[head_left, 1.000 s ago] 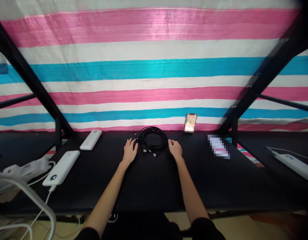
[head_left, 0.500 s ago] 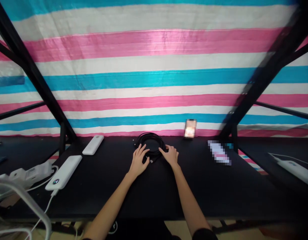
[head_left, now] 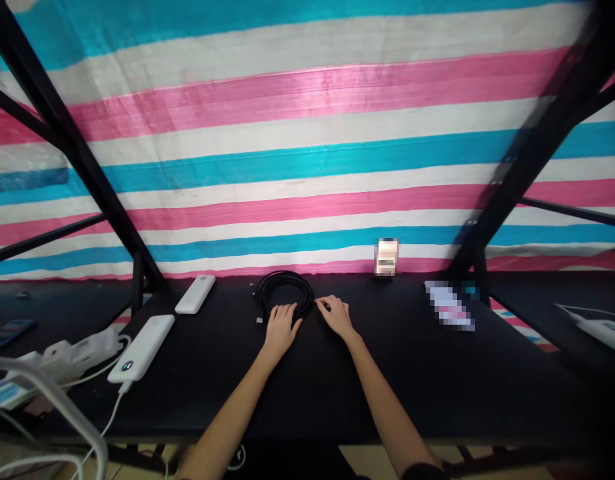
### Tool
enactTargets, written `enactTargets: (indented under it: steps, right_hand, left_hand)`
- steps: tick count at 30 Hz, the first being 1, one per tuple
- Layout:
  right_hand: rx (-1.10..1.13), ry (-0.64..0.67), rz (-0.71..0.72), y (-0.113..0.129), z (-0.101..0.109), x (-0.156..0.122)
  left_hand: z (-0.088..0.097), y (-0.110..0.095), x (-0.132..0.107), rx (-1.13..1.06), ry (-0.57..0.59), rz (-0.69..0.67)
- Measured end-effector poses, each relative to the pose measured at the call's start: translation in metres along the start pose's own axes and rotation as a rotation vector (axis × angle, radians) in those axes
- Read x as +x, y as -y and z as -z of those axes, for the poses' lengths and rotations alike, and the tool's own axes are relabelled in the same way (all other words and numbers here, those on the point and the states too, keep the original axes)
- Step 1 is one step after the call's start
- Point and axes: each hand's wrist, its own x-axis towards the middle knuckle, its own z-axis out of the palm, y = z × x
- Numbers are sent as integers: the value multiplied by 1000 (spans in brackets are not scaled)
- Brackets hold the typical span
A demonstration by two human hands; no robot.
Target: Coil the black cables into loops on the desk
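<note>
A coil of black cable (head_left: 283,292) lies on the black table (head_left: 307,387) near its far edge. My left hand (head_left: 281,328) rests on the coil's near side, fingers spread over the strands. Just right of the coil is my right hand (head_left: 336,316), its fingertips pinched together on what looks like a cable end; the thing is too small to name. A small plug end (head_left: 260,320) sticks out at the coil's left.
Two white power banks (head_left: 194,294) (head_left: 142,347) lie to the left, the nearer one wired to a white power strip (head_left: 74,345). A small blurred item (head_left: 386,257) stands at the back, and a flat blurred one (head_left: 450,305) lies right. Black frame posts rise on both sides.
Both hands came in from the coil's two sides to its near edge. The coil now sits a little further left relative to the hands, and the camera view has tilted.
</note>
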Motion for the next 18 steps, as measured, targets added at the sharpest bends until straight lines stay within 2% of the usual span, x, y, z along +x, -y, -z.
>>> enactTargets:
  steps: [4,7,18]
  right_hand:
    - [74,-38,-6,-5,3,4]
    - [87,-55,-21,-10,7,8]
    - [29,-37,35,-19,0,10]
  left_hand:
    - [3,7,3,79,3,-7]
    - [9,20,1,127,0,0]
    - [47,110,-35,224,-112,145]
